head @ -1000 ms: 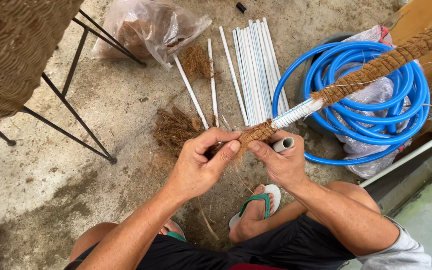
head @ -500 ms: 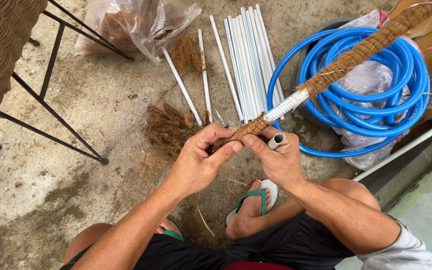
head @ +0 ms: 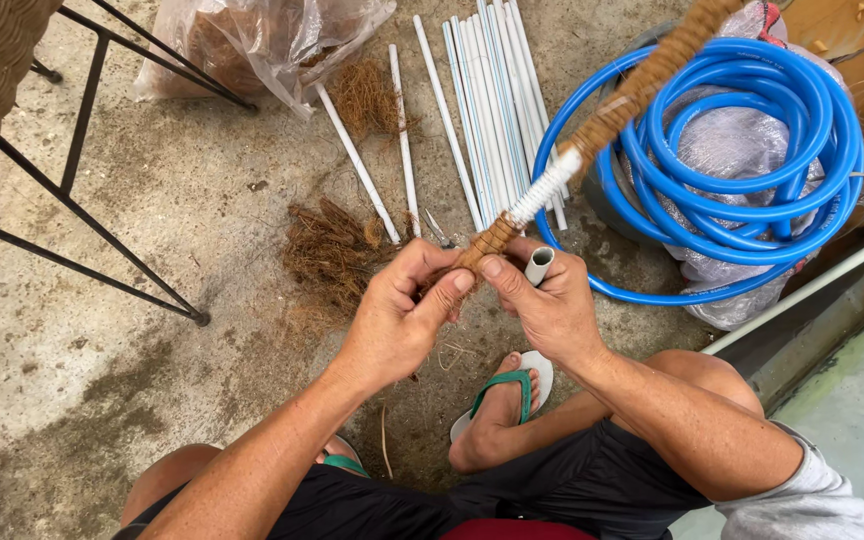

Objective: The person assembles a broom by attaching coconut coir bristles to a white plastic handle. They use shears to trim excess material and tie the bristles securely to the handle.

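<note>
My left hand (head: pixel 399 312) and my right hand (head: pixel 544 300) both pinch the near end of a long white pipe wrapped in brown coconut fibre (head: pixel 592 130), which slants up to the right over the blue hose. A bare white stretch bound with cord (head: pixel 544 187) shows between two fibre-covered parts. A short white pipe end (head: pixel 538 265) sticks out of my right hand. A loose heap of brown fibre (head: pixel 330 250) lies on the concrete floor just left of my left hand.
Several bare white pipes (head: pixel 487 95) lie on the floor ahead. A coiled blue hose (head: pixel 742 170) sits at right on a plastic-wrapped tub. A plastic bag of fibre (head: pixel 252 45) is at the top. A black metal chair frame (head: pixel 92 210) stands at left.
The wrapped pipe's far end has swung higher in view and the hands sit slightly lower and to the right. Both hands keep their pinch on the fibre end.
</note>
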